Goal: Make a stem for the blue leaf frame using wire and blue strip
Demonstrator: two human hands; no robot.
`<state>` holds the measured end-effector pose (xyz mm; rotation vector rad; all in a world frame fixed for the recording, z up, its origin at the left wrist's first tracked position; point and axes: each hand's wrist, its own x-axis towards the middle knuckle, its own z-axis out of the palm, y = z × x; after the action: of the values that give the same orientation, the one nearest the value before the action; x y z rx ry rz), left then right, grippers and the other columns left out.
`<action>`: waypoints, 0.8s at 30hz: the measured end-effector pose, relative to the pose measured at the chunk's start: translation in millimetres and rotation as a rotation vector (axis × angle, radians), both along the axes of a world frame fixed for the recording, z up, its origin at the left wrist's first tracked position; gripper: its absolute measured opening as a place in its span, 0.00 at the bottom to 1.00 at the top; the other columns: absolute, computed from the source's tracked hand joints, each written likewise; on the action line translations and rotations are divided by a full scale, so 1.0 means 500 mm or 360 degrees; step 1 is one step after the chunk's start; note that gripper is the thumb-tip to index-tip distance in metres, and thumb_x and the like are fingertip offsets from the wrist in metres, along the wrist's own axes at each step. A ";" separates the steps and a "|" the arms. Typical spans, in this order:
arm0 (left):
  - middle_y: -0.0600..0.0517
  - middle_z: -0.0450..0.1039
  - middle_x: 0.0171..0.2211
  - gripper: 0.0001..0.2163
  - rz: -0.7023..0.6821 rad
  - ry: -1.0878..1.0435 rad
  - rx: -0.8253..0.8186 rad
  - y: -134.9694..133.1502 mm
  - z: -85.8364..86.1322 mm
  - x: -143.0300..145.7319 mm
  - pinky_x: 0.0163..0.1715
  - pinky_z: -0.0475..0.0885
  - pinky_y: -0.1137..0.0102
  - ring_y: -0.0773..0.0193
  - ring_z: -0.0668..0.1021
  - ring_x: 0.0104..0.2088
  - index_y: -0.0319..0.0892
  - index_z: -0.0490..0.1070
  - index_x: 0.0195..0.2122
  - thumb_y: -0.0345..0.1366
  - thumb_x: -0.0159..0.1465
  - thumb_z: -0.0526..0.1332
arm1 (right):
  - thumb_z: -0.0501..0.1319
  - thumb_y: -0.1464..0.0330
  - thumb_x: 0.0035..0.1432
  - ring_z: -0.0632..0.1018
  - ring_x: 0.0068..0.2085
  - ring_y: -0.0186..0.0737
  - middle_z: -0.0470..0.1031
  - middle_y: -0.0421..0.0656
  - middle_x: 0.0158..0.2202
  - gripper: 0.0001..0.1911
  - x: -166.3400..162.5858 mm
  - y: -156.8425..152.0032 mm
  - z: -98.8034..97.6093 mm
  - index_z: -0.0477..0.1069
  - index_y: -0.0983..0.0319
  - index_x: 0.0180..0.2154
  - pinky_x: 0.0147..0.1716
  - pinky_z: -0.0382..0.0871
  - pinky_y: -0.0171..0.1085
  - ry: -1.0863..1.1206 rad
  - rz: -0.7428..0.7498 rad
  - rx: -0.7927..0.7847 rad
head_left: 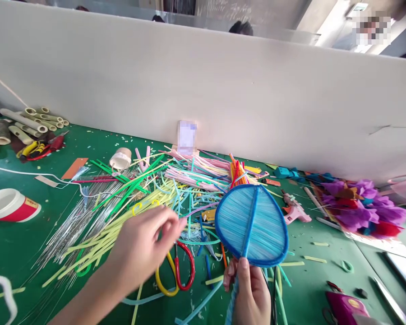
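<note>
My right hand [248,291] is closed around the stem of a blue leaf-shaped fan [252,225], made of a blue pipe-cleaner frame wound with light blue thread, and holds it upright. My left hand [144,246] reaches forward over a pile of coloured pipe cleaners and straws [176,185]. Its fingers are drawn together in a pinch, and what they hold, if anything, is too small to name. Scissors [177,273] with yellow and red handles lie on the green table just below that hand.
Thin silver wires [77,216] fan out at left. A red and white paper cup [10,205] lies on its side at far left, bamboo tubes [27,124] behind it. A pink glue gun [294,210] and purple felt flowers [362,207] sit at right. A white partition [223,90] backs the table.
</note>
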<state>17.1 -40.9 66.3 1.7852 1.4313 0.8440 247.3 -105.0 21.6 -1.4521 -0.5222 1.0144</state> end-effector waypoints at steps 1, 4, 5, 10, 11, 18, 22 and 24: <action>0.49 0.77 0.30 0.13 -0.0020 0.0332 -0.0007 0.052 -0.006 0.023 0.34 0.69 0.66 0.57 0.77 0.32 0.46 0.76 0.33 0.47 0.67 0.58 | 0.65 0.51 0.59 0.69 0.22 0.34 0.72 0.37 0.24 0.20 -0.001 0.000 0.002 0.69 0.60 0.28 0.22 0.64 0.33 -0.0020 -0.0024 0.0006; 0.42 0.79 0.33 0.14 0.0010 0.0856 -0.0034 0.149 -0.056 0.082 0.29 0.65 0.66 0.51 0.79 0.33 0.42 0.74 0.32 0.46 0.67 0.57 | 0.65 0.52 0.60 0.68 0.22 0.33 0.71 0.36 0.23 0.20 -0.002 -0.003 0.007 0.69 0.60 0.28 0.22 0.63 0.34 -0.0111 -0.0102 0.0025; 0.41 0.78 0.33 0.13 0.0023 0.0876 -0.0046 0.161 -0.075 0.094 0.28 0.64 0.66 0.50 0.79 0.34 0.41 0.75 0.33 0.45 0.66 0.58 | 0.65 0.52 0.60 0.68 0.21 0.33 0.71 0.36 0.23 0.19 -0.002 -0.004 0.009 0.69 0.59 0.28 0.22 0.62 0.34 -0.0134 -0.0129 0.0032; 0.45 0.76 0.26 0.10 0.0047 0.0821 -0.0073 0.169 -0.096 0.091 0.27 0.62 0.68 0.56 0.78 0.28 0.42 0.73 0.31 0.36 0.67 0.54 | 0.67 0.48 0.56 0.70 0.23 0.38 0.71 0.39 0.21 0.21 -0.011 -0.016 0.007 0.71 0.59 0.28 0.24 0.64 0.37 -0.0299 -0.0201 -0.0021; 0.48 0.75 0.25 0.11 0.0029 0.0785 -0.0073 0.167 -0.084 0.077 0.28 0.62 0.69 0.57 0.77 0.27 0.43 0.72 0.31 0.37 0.67 0.54 | 0.67 0.48 0.55 0.71 0.24 0.39 0.71 0.39 0.21 0.21 -0.020 -0.017 0.006 0.71 0.59 0.28 0.24 0.65 0.37 -0.0316 -0.0199 -0.0053; 0.51 0.76 0.36 0.13 0.0304 -0.0112 -0.0123 0.103 0.019 -0.073 0.34 0.67 0.73 0.60 0.76 0.38 0.44 0.74 0.38 0.49 0.66 0.60 | 0.63 0.48 0.59 0.69 0.24 0.33 0.67 0.36 0.22 0.22 -0.163 0.046 -0.023 0.68 0.60 0.28 0.23 0.65 0.32 -0.0035 0.0407 0.0091; 0.53 0.74 0.32 0.15 0.0336 -0.0406 -0.0384 0.061 0.034 -0.102 0.26 0.63 0.74 0.67 0.70 0.28 0.43 0.73 0.37 0.51 0.65 0.62 | 0.59 0.44 0.59 0.68 0.17 0.31 0.69 0.36 0.24 0.26 -0.229 0.095 -0.037 0.68 0.61 0.37 0.14 0.61 0.30 0.0173 0.1088 -0.0100; 0.53 0.73 0.29 0.17 0.0231 -0.0472 -0.0531 0.056 0.030 -0.098 0.24 0.60 0.74 0.68 0.67 0.24 0.42 0.73 0.36 0.52 0.65 0.60 | 0.61 0.47 0.59 0.71 0.16 0.33 0.74 0.39 0.27 0.26 -0.222 0.108 -0.026 0.72 0.63 0.43 0.13 0.64 0.31 0.0033 0.1364 -0.0195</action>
<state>-32.0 -13.2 81.3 1.2643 1.4192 0.8457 136.1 -51.1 8.4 -1.3261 -1.1324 1.7460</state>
